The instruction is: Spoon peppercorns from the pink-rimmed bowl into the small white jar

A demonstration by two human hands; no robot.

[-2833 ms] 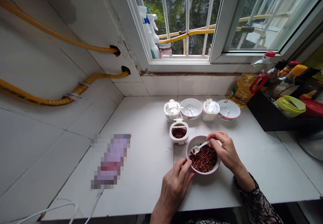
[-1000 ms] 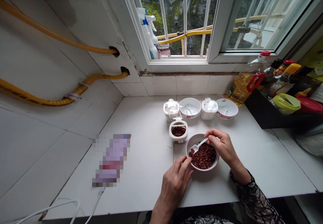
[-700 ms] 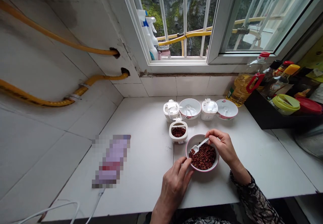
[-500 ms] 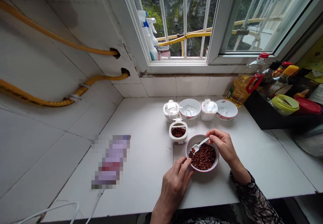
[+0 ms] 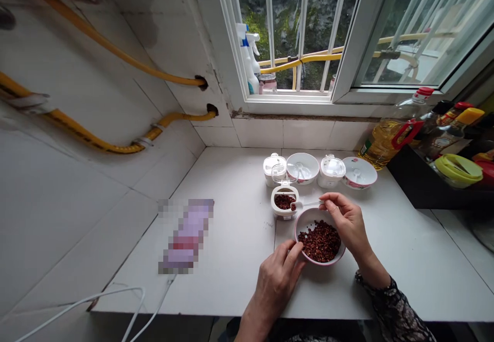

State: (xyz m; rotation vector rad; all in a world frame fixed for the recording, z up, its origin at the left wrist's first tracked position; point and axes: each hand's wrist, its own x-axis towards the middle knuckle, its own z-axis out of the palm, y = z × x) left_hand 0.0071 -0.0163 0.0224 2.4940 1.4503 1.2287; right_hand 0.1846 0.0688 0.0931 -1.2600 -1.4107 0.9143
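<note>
My right hand (image 5: 346, 222) pinches the handle of a small white spoon (image 5: 309, 204). The spoon's scoop is at the right rim of an open white spice jar (image 5: 275, 210), which is partly filled with dark red peppercorns (image 5: 283, 201). Its clear lid stands flipped up at the back. Below the spoon sits a pink-rimmed bowl (image 5: 297, 227) of reddish-brown peppercorns (image 5: 321, 241). My left hand (image 5: 278, 275) grips the bowl's left edge with thumb and fingers.
Behind stand two closed white jars (image 5: 271, 168) (image 5: 331, 171) and two white bowls (image 5: 311, 176) (image 5: 360, 178), each with a spoon. An oil bottle (image 5: 386, 132) and a black condiment box (image 5: 412, 182) are on the right. A blurred-out purple item (image 5: 187, 234) with a white cable lies left.
My right hand has carried the spoon from the peppercorns in the bowl up to the open jar's rim. My left hand stays on the bowl. The view has shifted slightly.
</note>
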